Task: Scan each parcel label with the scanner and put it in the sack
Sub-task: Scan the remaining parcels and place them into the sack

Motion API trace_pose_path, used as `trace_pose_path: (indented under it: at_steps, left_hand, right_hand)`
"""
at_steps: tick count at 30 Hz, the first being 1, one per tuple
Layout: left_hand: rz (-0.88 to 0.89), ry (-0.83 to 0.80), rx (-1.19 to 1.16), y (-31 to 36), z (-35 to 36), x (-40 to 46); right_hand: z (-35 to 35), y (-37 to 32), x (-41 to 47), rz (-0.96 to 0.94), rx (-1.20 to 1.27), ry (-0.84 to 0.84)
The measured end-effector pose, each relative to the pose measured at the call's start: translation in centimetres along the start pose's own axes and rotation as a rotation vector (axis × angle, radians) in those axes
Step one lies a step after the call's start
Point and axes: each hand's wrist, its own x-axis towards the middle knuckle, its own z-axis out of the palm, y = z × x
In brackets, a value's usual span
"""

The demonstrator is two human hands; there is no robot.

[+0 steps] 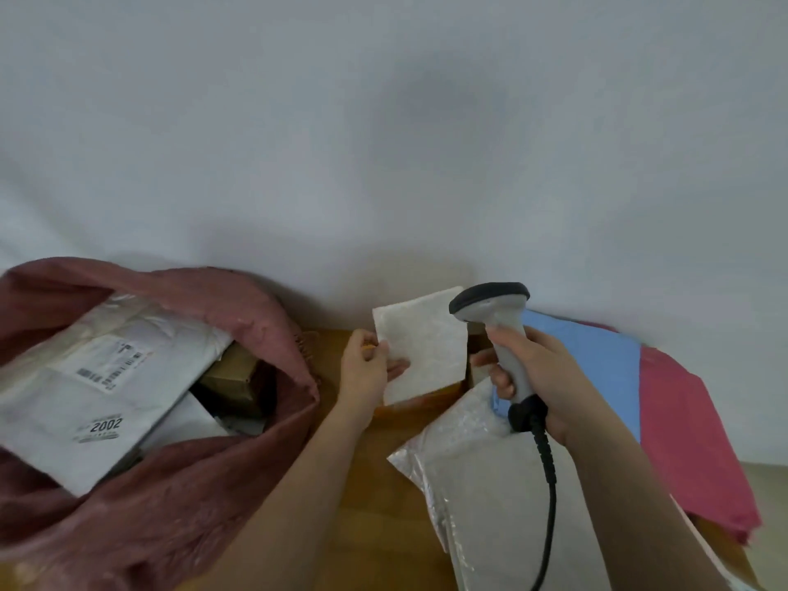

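Head view: left hand [362,368] pinched a white parcel [420,345]; right hand [541,381] gripped the scanner [496,317]; sack [170,420] lay open.

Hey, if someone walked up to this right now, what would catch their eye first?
Probably the grey barcode scanner gripped in the right hand at centre, beside a small white padded parcel held up by the left hand. Next, the open pink sack at left, already holding labelled parcels.
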Motion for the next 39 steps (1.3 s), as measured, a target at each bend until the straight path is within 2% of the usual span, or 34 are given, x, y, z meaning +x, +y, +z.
trace_pose_path:
  at_steps: [2,6,10,12,19,27,39]
  left_hand:
    - [0.090,-0.013,-0.035,0.9,-0.8,-0.7]
    - [0.153,0.005,-0.109,2.6,-1.8,-2.3]
    - [0.364,0.053,0.040,3.8,-2.7,-4.2]
    - [0.416,0.105,0.063,4.2,-3.1,-4.7]
    - [0.387,0.180,-0.143,6.6,-5.3,-5.7]
    - [0.418,0.228,-0.182,7.3,-9.2,-5.9]
    - [0.386,0.383,-0.288,6.3,-15.4,-6.9]
  right_hand:
    - [0.6,-0.6,-1.2,-0.067,0.028,-0.014]
    - [1.5,-1.8,-3.8,-0.178,0.047,-0.028]
    - [1.8,-2.7,-6.2,-0.234,0.042,-0.043]
    - [1.9,-3.0,-7.2,-0.248,0.018,-0.053]
    - [3.1,-3.6,-10.2,-0.266,-0.082,-0.109]
    - [6.3,-4.4,-12.9,-0.333,-0.190,-0.299]
    - [11.1,-3.8,-15.0,-0.367,-0.234,-0.433]
